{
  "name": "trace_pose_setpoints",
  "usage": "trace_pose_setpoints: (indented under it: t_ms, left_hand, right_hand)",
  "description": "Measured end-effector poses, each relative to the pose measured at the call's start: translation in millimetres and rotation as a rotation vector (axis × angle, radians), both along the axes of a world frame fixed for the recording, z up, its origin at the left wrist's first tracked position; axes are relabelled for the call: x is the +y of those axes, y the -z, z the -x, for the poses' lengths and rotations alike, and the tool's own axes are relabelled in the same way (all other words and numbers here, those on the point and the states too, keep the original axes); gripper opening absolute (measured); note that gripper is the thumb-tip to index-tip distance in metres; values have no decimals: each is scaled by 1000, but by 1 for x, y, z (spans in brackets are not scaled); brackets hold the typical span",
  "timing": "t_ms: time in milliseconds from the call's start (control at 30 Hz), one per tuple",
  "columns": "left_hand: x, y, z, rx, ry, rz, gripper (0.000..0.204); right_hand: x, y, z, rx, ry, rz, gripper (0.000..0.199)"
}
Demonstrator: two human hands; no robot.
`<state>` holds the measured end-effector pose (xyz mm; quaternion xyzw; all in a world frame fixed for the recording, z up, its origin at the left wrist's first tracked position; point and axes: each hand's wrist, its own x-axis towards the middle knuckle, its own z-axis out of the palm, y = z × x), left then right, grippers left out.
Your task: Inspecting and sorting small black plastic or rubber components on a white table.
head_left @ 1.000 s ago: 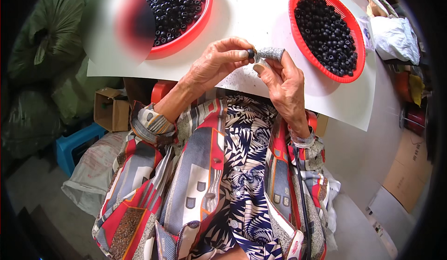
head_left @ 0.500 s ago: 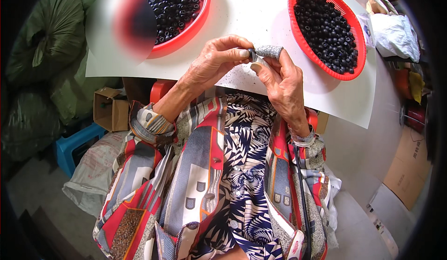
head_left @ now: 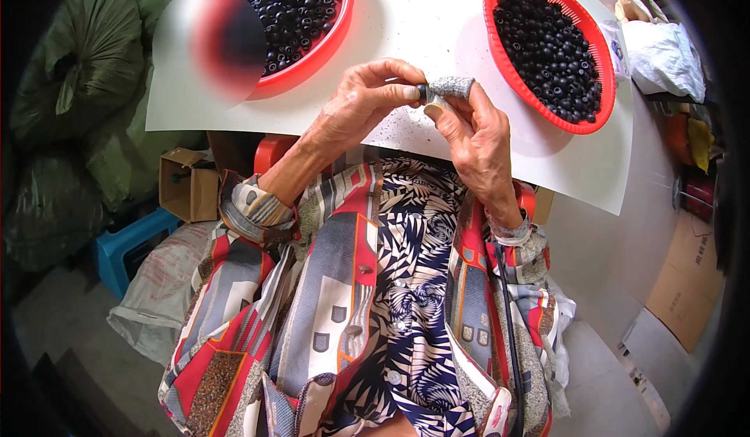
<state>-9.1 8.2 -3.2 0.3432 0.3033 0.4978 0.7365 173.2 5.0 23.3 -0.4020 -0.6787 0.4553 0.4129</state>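
Observation:
My left hand (head_left: 367, 97) is closed, pinching a small round black part (head_left: 423, 92) between thumb and fingertips. Facing it, my right hand (head_left: 478, 144) has its thumb and index finger bent together against the same part. A grey knitted finger cover (head_left: 451, 87) wraps the right index finger. Something pale shows between the right thumb and that finger, too small to name. Both hands are above the near edge of the white table (head_left: 406, 30). Left of them stands a red basket (head_left: 344, 15) of loose black parts, and to the right another red basket (head_left: 492, 26), heaped with similar black parts.
Dark specks are scattered over the tabletop. Green sacks (head_left: 86, 62), an open cardboard box (head_left: 187, 187) and a blue stool (head_left: 129, 245) stand at the left. A white bag (head_left: 664, 58) and cardboard (head_left: 687, 281) are at the right. A blurred patch covers part of the left basket.
The black part has turned slightly between my fingertips, and my right thumb has shifted a little. Both hands stay in nearly the same place.

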Motion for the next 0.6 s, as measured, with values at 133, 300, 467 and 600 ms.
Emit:
trace_pose_setpoints:
  t_ms: [133, 300, 467, 600]
  left_hand:
    - [-1, -1, -1, -78, -44, -2, 19]
    - [-3, -14, -3, -16, -36, -34, 21]
    - [-7, -29, 2, 218, -86, -83, 20]
    - [-2, -20, 7, 233, -130, -126, 16]
  right_hand:
    - [3, -8, 0, 208, -28, 240, 17]
    - [3, -15, -8, 293, 23, 418, 19]
    - [0, -18, -9, 280, -2, 394, 20]
    - [1, -9, -12, 232, -22, 387, 19]
